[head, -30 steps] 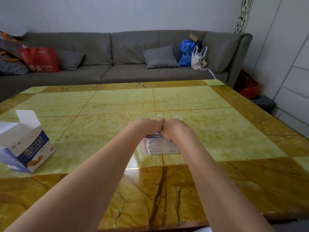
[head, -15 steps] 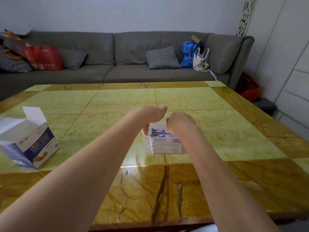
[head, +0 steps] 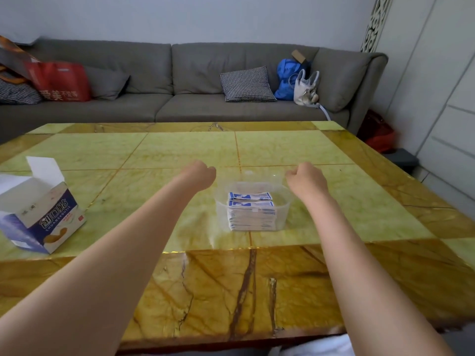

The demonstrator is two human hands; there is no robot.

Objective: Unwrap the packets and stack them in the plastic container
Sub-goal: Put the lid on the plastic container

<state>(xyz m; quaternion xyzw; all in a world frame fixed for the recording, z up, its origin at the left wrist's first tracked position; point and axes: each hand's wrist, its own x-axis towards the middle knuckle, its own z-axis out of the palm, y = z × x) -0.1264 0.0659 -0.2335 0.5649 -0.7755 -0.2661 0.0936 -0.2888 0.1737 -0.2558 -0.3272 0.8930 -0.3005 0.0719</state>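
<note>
Two bare forearms reach forward over a glossy table (head: 359, 201) tiled in yellow-green and amber stone. A clear plastic container (head: 285, 214) sits on the table between the hands and serves as the landmark here. Inside the container lies a stack of packets (head: 251, 214), white with blue printing, piled flat one on another and reaching close to the container's rim.

Just to the left of the container, the left hand (head: 199, 174) is curled into a loose fist with its back to the camera; it is apart from the container and nothing shows in it. Just to the right of the container, the right hand (head: 305, 177) is curled the same way, also clear of the container, with nothing visible in it. Whether either fist encloses something small cannot be told, since the palms face away.

Well to the left of the container, near the table's edge, an open cardboard box (head: 38, 209) lies on its side with its flap raised; it is white and dark blue with printed characters.

Beyond the container, past the far edge of the table, a grey sofa (head: 192, 80) runs along the wall. On it are a checked cushion (head: 246, 84), a blue bag (head: 288, 78) with a white bag (head: 305, 88) beside it, and a red shopping bag (head: 60, 82) at the far left.
</note>
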